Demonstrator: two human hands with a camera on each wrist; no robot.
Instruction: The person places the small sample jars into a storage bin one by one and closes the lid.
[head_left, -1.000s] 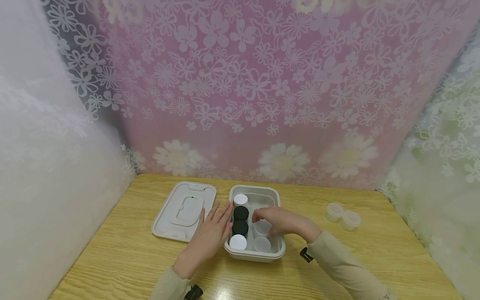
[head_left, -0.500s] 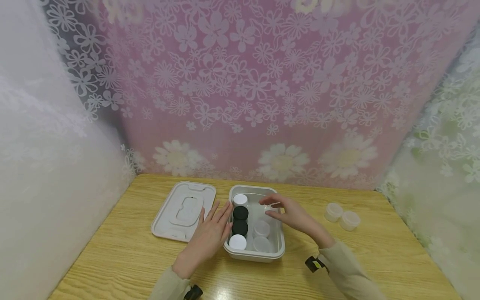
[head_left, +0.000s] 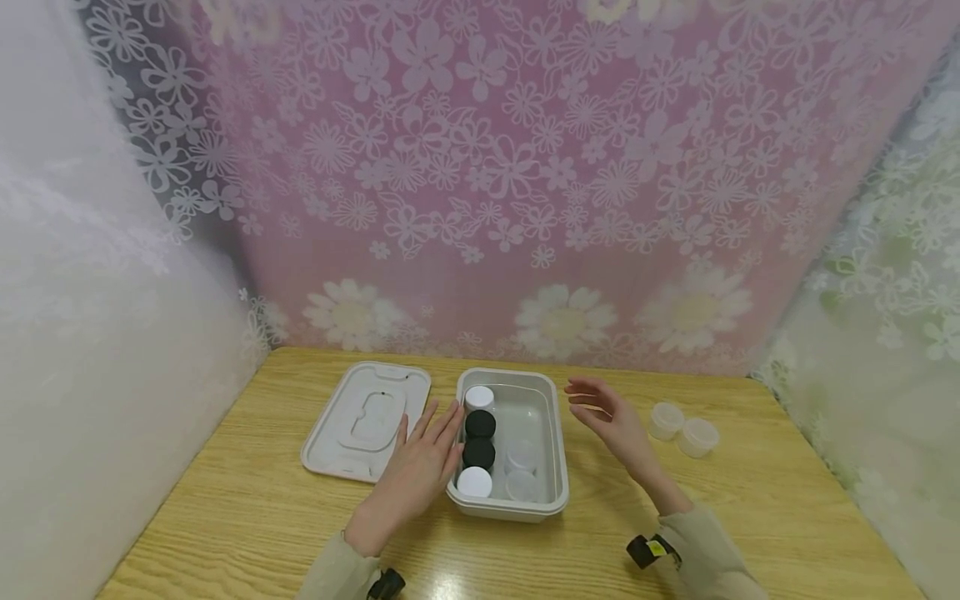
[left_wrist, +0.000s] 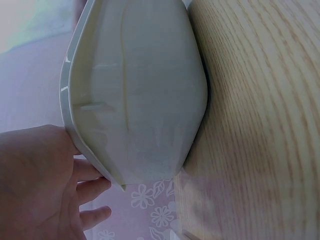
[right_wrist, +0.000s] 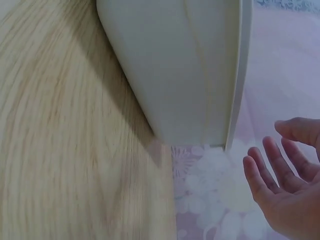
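Note:
A white plastic box (head_left: 558,467) stands uncovered on the table. Along its left side runs a row of small round containers: a white-capped jar (head_left: 479,398) at the back, two black-capped ones (head_left: 480,424) in the middle, and another white-capped jar (head_left: 475,482) in front. Two clear lidded cups (head_left: 521,485) sit in its front right part. My left hand (head_left: 420,467) rests against the box's left rim with fingers extended, also visible in the left wrist view. My right hand (head_left: 615,421) hovers right of the box, fingers loosely bent, holding nothing; the right wrist view shows its bare palm.
A white lid (head_left: 367,421) lies flat left of the box, partly behind my left hand. Two more clear cups (head_left: 666,421) stand side by side on the right of the table (head_left: 750,517). A flowered curtain (head_left: 480,167) hangs behind the table's back edge.
My right hand has lifted from the clear cups inside the box and moved right, past its right rim, toward the two cups on the table. The left hand stays at the left rim.

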